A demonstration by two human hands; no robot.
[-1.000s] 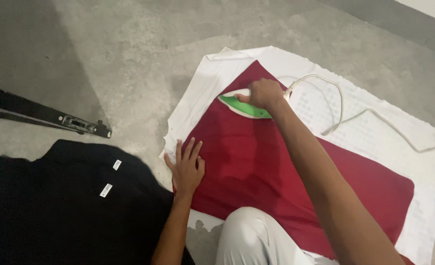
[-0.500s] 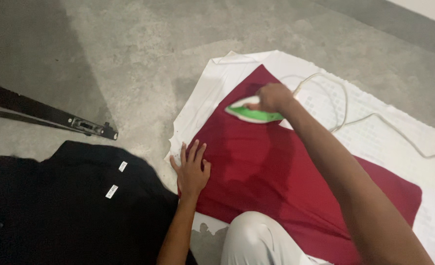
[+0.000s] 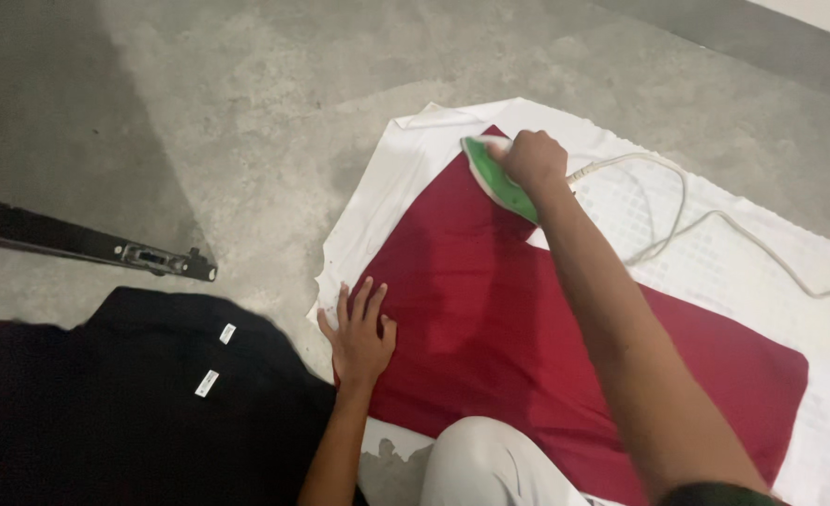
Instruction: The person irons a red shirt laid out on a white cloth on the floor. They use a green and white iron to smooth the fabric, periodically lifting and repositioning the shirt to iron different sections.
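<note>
The right hand [image 3: 530, 159] is closed around the handle of a green and white iron [image 3: 494, 178], with the fingers wrapped tightly over it. The iron stands on the upper corner of a dark red cloth [image 3: 527, 319], with its pointed end turned toward the far left edge of the cloth. The red cloth lies flat on a white sheet [image 3: 715, 253], and the sheet is spread on the grey concrete floor [image 3: 246, 112]. A white cord [image 3: 677, 201] goes from the back of the iron, makes a loop over the sheet and continues to the right edge of the view. The left hand [image 3: 358, 333] lies flat with the fingers spread, and its palm presses on the lower left edge of the red cloth, just where the cloth meets the sheet. The two hands are well apart. A knee in light trousers [image 3: 490, 464] is near the bottom, at the near edge of the red cloth. To the left of the sheet a black garment [image 3: 105, 412] with two small white labels lies on the floor. Above it there is a long black metal bar [image 3: 87, 244], apart from the garment.
</note>
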